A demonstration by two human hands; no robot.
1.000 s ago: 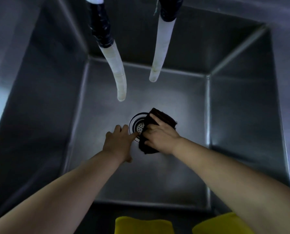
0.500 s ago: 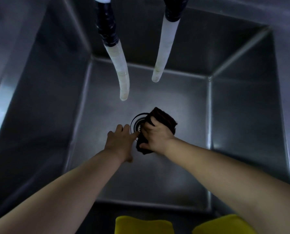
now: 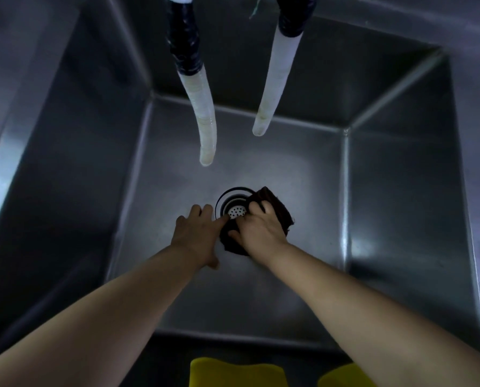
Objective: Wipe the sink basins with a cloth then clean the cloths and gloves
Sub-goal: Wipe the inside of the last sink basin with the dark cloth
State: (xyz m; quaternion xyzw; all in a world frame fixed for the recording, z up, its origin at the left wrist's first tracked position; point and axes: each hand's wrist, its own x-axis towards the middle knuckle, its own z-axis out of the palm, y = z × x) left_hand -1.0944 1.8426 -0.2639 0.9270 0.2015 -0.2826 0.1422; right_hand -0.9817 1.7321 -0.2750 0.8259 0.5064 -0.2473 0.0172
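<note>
Both my arms reach down to the bottom of a deep steel sink basin [image 3: 303, 275]. My right hand [image 3: 257, 229] grips a dark brown cloth [image 3: 279, 209], which lies over the right side of the round drain [image 3: 233, 208]. The drain's white perforated strainer shows between my hands. My left hand [image 3: 197, 233] lies on the basin floor just left of the drain, fingers straight, one fingertip touching the drain's edge.
Two pale flexible hoses hang from above into the basin, the left hose [image 3: 202, 118] longer than the right hose [image 3: 269, 88]. Steel walls close in on all sides. Something yellow [image 3: 236, 372] shows below the near rim.
My right hand has shifted the cloth to the right off the drain, so the white strainer shows again. My left hand has stayed beside the drain.
</note>
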